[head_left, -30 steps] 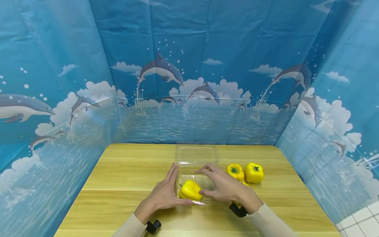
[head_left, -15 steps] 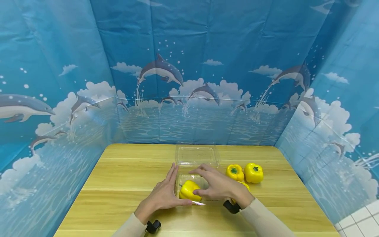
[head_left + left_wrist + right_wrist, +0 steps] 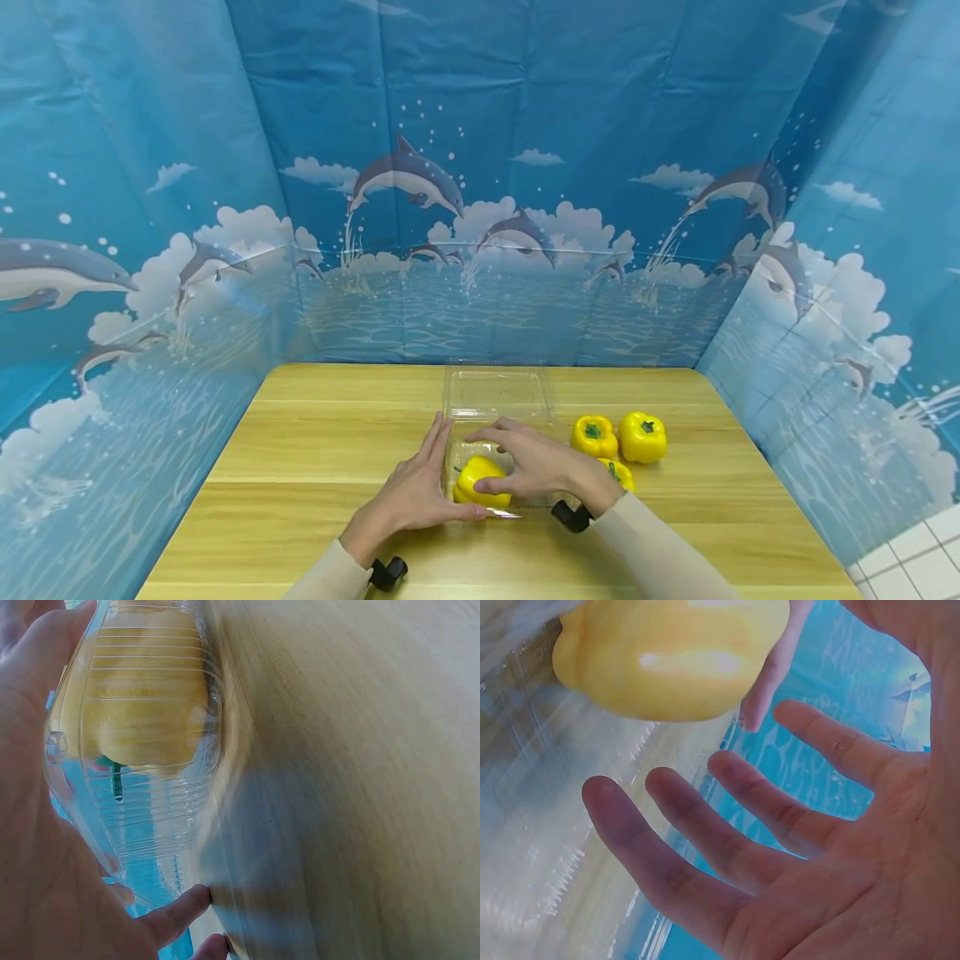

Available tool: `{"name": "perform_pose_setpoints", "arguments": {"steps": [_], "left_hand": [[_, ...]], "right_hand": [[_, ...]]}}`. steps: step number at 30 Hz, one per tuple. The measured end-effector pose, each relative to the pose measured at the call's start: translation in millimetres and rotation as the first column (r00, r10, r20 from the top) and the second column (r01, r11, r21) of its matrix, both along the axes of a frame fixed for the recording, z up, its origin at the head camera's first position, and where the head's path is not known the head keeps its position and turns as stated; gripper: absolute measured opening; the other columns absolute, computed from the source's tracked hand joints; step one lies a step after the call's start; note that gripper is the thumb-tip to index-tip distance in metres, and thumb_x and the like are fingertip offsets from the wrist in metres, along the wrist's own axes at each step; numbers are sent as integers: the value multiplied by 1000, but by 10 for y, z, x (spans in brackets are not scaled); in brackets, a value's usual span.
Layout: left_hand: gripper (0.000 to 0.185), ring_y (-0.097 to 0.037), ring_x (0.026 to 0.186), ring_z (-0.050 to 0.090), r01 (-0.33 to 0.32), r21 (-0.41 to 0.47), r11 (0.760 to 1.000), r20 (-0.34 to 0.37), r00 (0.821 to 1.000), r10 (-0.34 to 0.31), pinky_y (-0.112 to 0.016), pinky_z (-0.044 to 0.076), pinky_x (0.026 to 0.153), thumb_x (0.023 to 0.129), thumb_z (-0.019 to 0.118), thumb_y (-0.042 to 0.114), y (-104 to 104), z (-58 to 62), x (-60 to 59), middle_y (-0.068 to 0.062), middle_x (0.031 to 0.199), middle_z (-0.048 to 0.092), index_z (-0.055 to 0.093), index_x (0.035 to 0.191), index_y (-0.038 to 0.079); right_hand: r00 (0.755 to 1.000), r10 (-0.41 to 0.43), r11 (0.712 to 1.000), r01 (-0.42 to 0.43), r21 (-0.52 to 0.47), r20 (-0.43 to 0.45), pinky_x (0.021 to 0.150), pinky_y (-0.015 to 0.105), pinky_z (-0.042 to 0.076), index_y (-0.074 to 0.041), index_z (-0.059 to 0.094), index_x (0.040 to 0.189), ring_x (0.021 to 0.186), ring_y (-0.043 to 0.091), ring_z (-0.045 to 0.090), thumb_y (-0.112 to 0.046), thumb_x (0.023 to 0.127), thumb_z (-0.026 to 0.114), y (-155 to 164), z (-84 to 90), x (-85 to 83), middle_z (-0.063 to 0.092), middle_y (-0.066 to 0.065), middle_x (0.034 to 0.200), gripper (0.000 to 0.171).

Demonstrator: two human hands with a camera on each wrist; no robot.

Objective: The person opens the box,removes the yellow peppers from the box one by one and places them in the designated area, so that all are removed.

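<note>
A yellow bell pepper (image 3: 468,477) lies on its side in the left part of a clear plastic clamshell box (image 3: 455,452), its green stem toward the left. The box's lid (image 3: 498,390) is folded back behind it. My left hand (image 3: 411,493) rests along the box's left side with straight fingers, the thumb along the front edge; in the left wrist view the pepper (image 3: 146,690) shows through the ribbed wall. My right hand (image 3: 542,463) hovers over the box, fingers spread and slightly bent. The right wrist view shows its fingers (image 3: 697,829) apart from the pepper (image 3: 675,660), palm holding nothing.
Right of the box, three more yellow bell peppers stand on the wooden table (image 3: 322,450): one at the back right (image 3: 642,437), one beside it (image 3: 595,436), and a nearer pepper (image 3: 621,475) partly behind my right wrist. A blue dolphin curtain (image 3: 480,292) surrounds the table.
My right hand has shifted left over the box toward the pepper in it, uncovering more of the nearest pepper outside. The left hand and the box stay in place.
</note>
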State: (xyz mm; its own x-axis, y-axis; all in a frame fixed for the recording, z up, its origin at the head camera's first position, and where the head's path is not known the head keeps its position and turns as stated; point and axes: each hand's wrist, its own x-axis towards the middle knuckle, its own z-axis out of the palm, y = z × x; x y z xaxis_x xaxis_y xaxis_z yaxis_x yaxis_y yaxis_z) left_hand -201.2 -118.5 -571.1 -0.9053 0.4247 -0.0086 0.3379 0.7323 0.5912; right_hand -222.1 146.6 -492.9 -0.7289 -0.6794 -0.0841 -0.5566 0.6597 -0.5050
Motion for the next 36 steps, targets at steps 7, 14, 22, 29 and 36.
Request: {"name": "perform_pose_setpoints", "arguments": {"steps": [7,14,22,29,36], "left_hand": [[155,-56,158,59,-6,4,1000,5,1000,6,-83,51,119,83,84,92,1,11,4,-8,199,-9,-2,190,18],[155,-55,159,59,-3,1,1000,10,1000,3,-83,50,119,84,83,93,-2,9,0,-6,199,-11,-3,190,20],[156,-55,159,59,-8,6,1000,15,1000,8,-85,49,119,83,83,94,-2,7,9,-6,199,-10,-3,190,19],[155,-54,159,59,-11,5,1000,11,1000,11,-84,50,120,83,82,94,-2,6,1,-6,199,-10,-3,190,20],[155,-53,155,63,-10,1,1000,10,1000,10,-79,54,116,83,83,93,-1,-5,6,-6,199,-10,-1,190,18]], "right_hand": [[1000,9,1000,-9,9,11,115,58,64,-23,59,172,138,32,73,-65,109,76,-64,-55,-31,63,8,170,77],[999,26,1000,-27,12,40,122,58,61,-21,61,170,148,34,69,-62,110,76,-125,-99,-57,65,9,169,75],[999,44,999,-45,24,32,129,53,56,-20,68,164,151,28,67,-59,109,79,-173,-140,-82,71,3,164,68],[998,65,998,-66,24,16,116,39,62,-17,74,155,136,16,73,-50,108,83,-194,-166,-84,78,0,153,58],[998,54,998,-54,12,45,93,26,58,-19,78,149,109,4,68,-45,107,85,-193,-179,-83,80,-3,137,50]]}}
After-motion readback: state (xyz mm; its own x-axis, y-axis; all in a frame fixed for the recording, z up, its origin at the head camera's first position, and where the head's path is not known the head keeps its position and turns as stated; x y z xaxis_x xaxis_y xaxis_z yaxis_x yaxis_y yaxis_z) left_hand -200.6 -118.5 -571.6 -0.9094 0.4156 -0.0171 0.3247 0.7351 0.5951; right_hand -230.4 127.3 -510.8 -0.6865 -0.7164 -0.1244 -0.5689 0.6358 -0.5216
